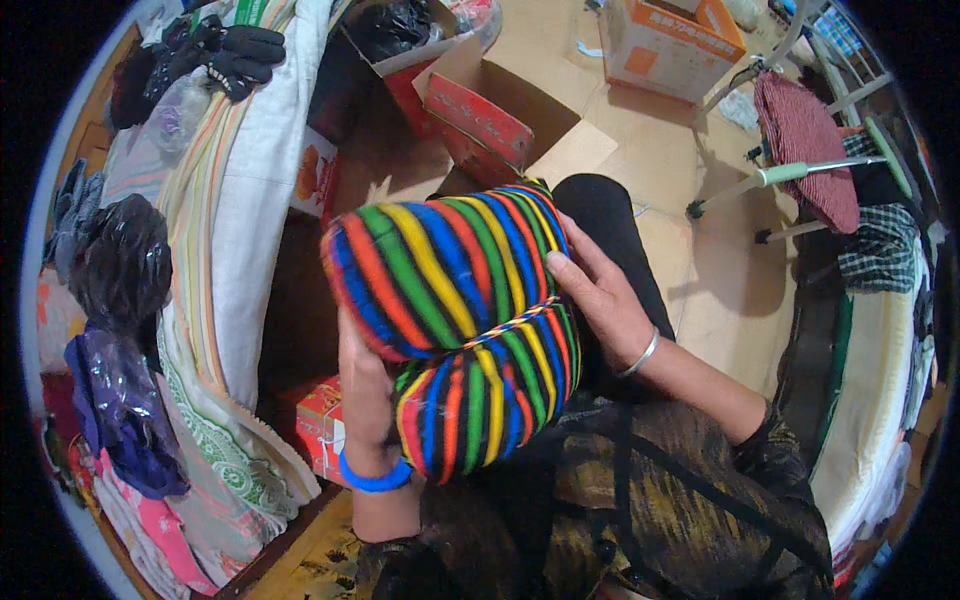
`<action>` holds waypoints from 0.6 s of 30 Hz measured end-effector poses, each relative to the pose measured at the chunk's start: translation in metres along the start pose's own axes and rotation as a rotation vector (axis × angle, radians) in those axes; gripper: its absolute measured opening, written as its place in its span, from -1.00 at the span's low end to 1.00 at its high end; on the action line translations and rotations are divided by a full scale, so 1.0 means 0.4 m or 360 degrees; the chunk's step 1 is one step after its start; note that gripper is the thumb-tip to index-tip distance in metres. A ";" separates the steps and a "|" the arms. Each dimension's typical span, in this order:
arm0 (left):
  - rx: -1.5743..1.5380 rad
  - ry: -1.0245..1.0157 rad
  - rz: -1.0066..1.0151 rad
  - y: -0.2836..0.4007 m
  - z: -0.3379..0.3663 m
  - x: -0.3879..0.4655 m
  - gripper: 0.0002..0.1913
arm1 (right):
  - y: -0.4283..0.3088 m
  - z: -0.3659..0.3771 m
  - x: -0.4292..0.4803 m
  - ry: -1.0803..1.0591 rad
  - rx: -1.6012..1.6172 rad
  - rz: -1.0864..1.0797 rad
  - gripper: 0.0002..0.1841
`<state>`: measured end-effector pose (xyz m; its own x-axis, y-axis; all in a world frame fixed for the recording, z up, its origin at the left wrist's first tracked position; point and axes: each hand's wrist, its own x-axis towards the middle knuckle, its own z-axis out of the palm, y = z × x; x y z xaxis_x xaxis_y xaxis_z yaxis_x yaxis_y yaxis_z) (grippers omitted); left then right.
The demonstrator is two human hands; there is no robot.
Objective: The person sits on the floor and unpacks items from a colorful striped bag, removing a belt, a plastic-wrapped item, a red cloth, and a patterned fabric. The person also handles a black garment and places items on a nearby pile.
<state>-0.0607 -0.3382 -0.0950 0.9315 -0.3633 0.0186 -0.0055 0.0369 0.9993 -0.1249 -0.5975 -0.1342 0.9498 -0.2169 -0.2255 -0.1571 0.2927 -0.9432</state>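
A bundle of rainbow-striped fabric point(450, 262), drawn in at its middle by a twisted multicoloured cord point(514, 322), is held above the lap. My left hand point(367, 382), with a blue band on the wrist, supports its left side; the fingers are partly hidden behind the fabric. My right hand point(600, 285), wearing a silver bangle point(641, 354), grips the right edge, thumb on the near face and the other fingers partly behind.
An open red cardboard box point(480, 120) stands on the floor ahead, an orange-and-white carton point(667, 52) beyond. Gloves point(240, 56) and plastic-wrapped items lie on the cloth-covered surface point(262, 225) at left. A stool with a red cushion point(802, 150) stands at right.
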 end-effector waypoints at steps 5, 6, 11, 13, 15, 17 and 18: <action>-0.0523 0.0392 -0.0645 -0.020 -0.034 -0.063 -0.37 | -0.052 0.017 -0.019 -0.0056 -0.0183 -0.0122 -0.18; -0.0629 0.0362 -0.0653 -0.041 -0.038 -0.054 -0.41 | -0.063 0.019 -0.022 -0.0009 -0.0170 -0.0098 -0.17; -0.1264 0.0276 -0.0724 -0.117 -0.067 -0.044 -0.47 | -0.085 0.012 -0.041 -0.0123 -0.0178 -0.0296 -0.24; -0.1319 0.0292 -0.0856 -0.142 -0.078 -0.035 -0.43 | -0.071 0.009 -0.039 -0.0201 -0.0097 -0.0329 -0.24; -0.1166 0.0397 -0.0955 -0.157 -0.094 -0.033 -0.41 | -0.053 0.004 -0.035 -0.0298 -0.0001 -0.0335 -0.24; -0.1012 0.0402 -0.0942 -0.169 -0.113 -0.040 -0.40 | -0.038 -0.007 -0.029 -0.0285 -0.0174 -0.0154 -0.13; -0.0938 0.0405 -0.0928 -0.176 -0.124 -0.045 -0.40 | -0.029 -0.009 -0.028 -0.0348 -0.0085 0.0015 -0.09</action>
<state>-0.0591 -0.2880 -0.1672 0.7803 -0.2577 -0.5698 0.6222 0.4118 0.6658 -0.1347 -0.6019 -0.1215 0.9834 -0.0056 -0.1814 -0.1747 0.2428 -0.9542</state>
